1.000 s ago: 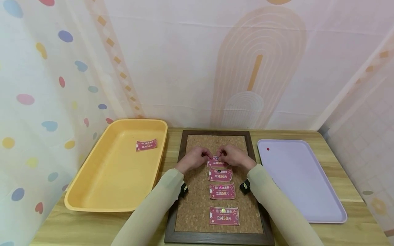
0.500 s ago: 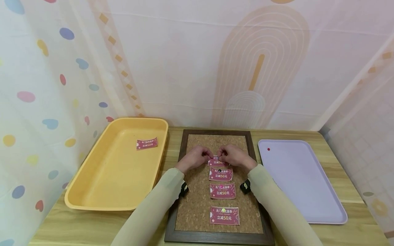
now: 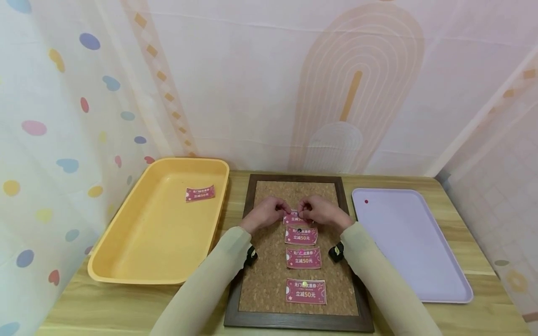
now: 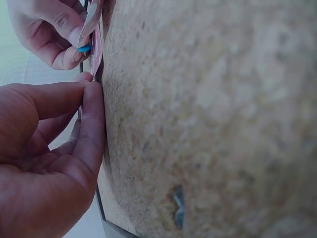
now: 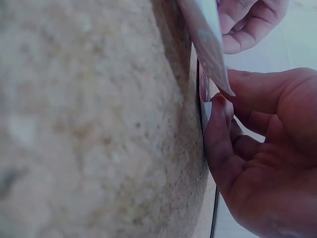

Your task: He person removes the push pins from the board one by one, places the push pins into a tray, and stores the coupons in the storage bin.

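Observation:
My left hand (image 3: 269, 213) pinches the left edge of a pink paper coupon (image 3: 292, 218) near the top of a framed cork board (image 3: 262, 280). From the other side, my right hand (image 3: 321, 212) holds a blue pushpin (image 4: 84, 48) between thumb and finger, close to that coupon; its tip is hidden. Below, three more coupons run down the board: one with a black pin (image 3: 299, 230), one with a pink pin (image 3: 301, 252), and one with a yellow pin (image 3: 304, 283). In the right wrist view, a coupon (image 5: 205, 42) curls out from the cork.
To the left stands a yellow tray (image 3: 155, 238) with one coupon (image 3: 200, 193) inside. A lilac tray (image 3: 412, 247) lies at the right, with a red pin (image 3: 366, 201) near its far left corner. A patterned curtain (image 3: 235, 93) hangs behind the wooden table.
Both hands stay at the top coupon with almost no movement. The head view has shifted slightly.

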`<state>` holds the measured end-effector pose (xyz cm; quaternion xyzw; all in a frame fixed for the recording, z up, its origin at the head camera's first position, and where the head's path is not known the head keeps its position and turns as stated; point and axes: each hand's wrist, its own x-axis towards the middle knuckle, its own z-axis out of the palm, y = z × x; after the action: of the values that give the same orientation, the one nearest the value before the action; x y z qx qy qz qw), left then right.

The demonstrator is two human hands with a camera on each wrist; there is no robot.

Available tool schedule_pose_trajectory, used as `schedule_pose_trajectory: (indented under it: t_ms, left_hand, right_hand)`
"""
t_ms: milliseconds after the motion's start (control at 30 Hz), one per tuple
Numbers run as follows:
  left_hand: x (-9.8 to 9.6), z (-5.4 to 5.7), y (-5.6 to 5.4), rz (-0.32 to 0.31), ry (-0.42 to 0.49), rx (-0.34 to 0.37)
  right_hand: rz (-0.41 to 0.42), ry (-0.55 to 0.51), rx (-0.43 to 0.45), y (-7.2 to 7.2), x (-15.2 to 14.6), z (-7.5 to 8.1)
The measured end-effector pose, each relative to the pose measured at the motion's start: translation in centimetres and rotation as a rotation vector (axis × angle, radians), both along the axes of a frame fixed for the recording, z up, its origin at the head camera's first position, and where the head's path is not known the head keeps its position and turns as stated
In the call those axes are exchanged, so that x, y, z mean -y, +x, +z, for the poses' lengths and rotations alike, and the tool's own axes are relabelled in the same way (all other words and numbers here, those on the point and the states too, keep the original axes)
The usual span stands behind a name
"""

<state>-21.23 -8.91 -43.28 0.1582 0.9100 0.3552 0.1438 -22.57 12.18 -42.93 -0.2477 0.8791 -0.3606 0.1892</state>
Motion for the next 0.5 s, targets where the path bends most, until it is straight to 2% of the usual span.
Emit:
schedule_pose_trajectory:
  t_ms: [233,500]
  left_hand:
    - [0.04,-0.15,-0.12,0.008,0.007,0.0]
    - [-0.03,-0.13,-0.01,0.036,-0.014,-0.017]
  right_hand:
    - [-0.02,0.0,-0.012,-0.16,-0.17,-0.21]
    - [-0.072,-0.074,0.022,0.17,-0.41,-0.14]
